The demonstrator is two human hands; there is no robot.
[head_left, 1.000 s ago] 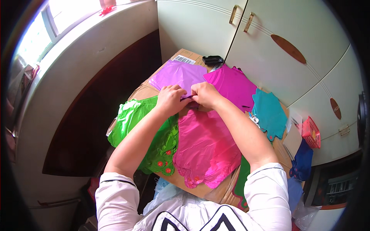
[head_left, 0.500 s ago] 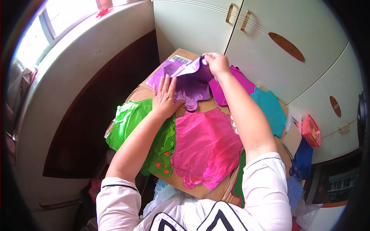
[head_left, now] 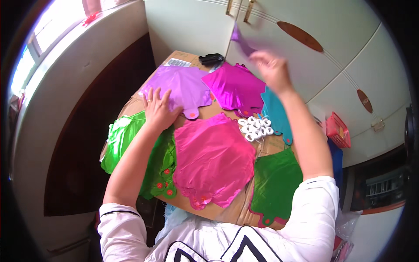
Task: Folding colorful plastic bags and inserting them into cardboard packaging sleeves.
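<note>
Purple foil balloon piece [head_left: 242,42], flat and blurred, is lifted at 12 o'clock, pinched in right hand [head_left: 273,70] above cardboard box top [head_left: 218,209]. Left hand [head_left: 158,110], fingers spread, presses flat on lilac foil balloon [head_left: 183,85] at 10 o'clock. Hot-pink foil balloon [head_left: 214,159] lies centre; white plastic rings [head_left: 256,128] just at its 1 o'clock.

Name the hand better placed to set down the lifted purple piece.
Right. The right hand already holds the purple piece raised above the magenta foil stack. The left hand lies flat on the lilac foil stack, pinning it, so it is probably best left there.
</note>
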